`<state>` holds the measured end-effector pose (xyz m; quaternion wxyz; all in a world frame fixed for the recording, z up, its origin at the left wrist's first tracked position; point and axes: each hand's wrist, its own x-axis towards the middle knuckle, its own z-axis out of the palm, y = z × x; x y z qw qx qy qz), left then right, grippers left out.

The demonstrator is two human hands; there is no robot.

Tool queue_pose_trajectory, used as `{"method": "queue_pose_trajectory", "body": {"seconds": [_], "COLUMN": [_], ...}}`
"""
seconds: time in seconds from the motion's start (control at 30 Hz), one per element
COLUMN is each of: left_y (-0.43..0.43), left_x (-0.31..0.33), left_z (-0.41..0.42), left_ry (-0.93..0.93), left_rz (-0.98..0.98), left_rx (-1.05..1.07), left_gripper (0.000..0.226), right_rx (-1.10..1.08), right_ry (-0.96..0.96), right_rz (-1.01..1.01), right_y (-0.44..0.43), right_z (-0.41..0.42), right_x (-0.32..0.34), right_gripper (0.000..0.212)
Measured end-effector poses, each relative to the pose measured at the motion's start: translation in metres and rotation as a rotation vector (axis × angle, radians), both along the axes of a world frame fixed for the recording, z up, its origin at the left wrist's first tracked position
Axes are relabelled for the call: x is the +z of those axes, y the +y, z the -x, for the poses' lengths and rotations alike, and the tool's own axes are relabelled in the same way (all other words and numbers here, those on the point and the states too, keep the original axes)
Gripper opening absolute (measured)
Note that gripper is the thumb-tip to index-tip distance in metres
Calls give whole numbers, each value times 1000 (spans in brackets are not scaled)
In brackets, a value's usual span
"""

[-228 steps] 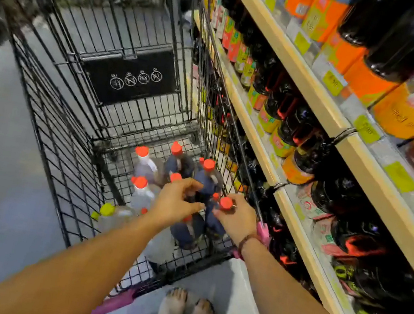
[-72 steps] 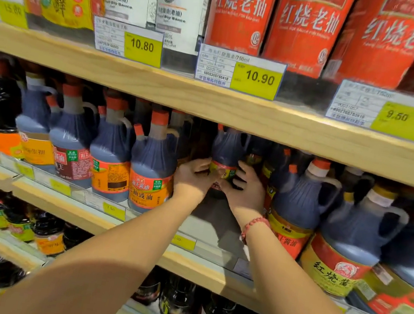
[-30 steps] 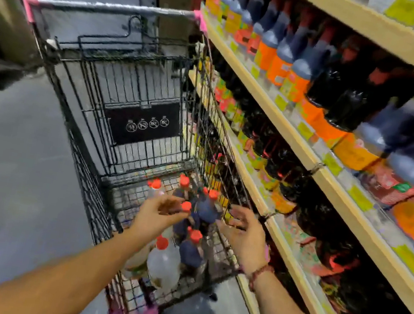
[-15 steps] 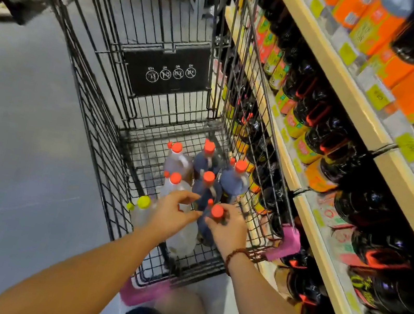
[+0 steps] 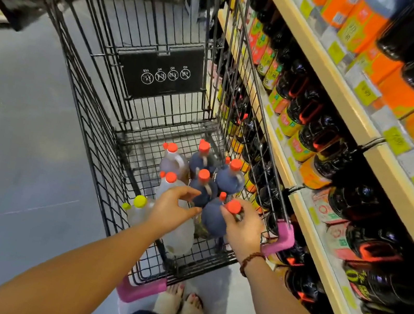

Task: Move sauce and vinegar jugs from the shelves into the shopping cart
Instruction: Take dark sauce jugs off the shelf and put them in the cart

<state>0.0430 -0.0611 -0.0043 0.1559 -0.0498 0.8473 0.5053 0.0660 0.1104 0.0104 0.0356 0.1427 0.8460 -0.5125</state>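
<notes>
The black wire shopping cart (image 5: pixel 88 137) stands in front of me and holds several jugs. A dark sauce jug (image 5: pixel 213 219) with an orange-red cap sits at its near right end. My right hand (image 5: pixel 244 230) grips this jug at its neck and handle. My left hand (image 5: pixel 171 208) hovers to the jug's left with fingers spread, its thumb tip at the jug's side. Behind it stand more dark red-capped jugs (image 5: pixel 229 178), pale vinegar jugs (image 5: pixel 173 162), and a clear jug with a yellow-green cap (image 5: pixel 138 209).
Wooden shelves (image 5: pixel 346 103) packed with dark sauce bottles and jugs run close along the cart's right side. Pink bumpers (image 5: pixel 281 238) mark the cart's near corners. A black sign panel (image 5: pixel 159 72) hangs on the child seat. Grey floor lies to the left, my feet (image 5: pixel 181 306) below.
Both hands brought the dark jug down into the cart's near end. My left hand's fingers have since spread off it, while my right hand keeps its grip.
</notes>
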Motion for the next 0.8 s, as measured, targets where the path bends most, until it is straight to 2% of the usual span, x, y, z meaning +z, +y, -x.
{"method": "queue_pose_trajectory", "body": {"seconds": [0.3,0.47,0.63,0.8], "left_y": [36,69,116,172], "left_x": [62,113,162,188], "left_z": [15,28,16,-12], "left_ry": [81,154,180,246], "left_rz": [-145,-314,-424,-540], "left_rx": [-269,-448,-657,-695], "left_gripper": [78,78,90,88], "right_rx": [-69,-140,-256,-294], "right_ry": [268,440,579,623], "right_rz": [173,73,23,23], "right_y": [33,66,114,160], "right_z": [-2,-11,-36,-71], "right_x": [103,167,223,264], "right_gripper": [17,20,18,17]}}
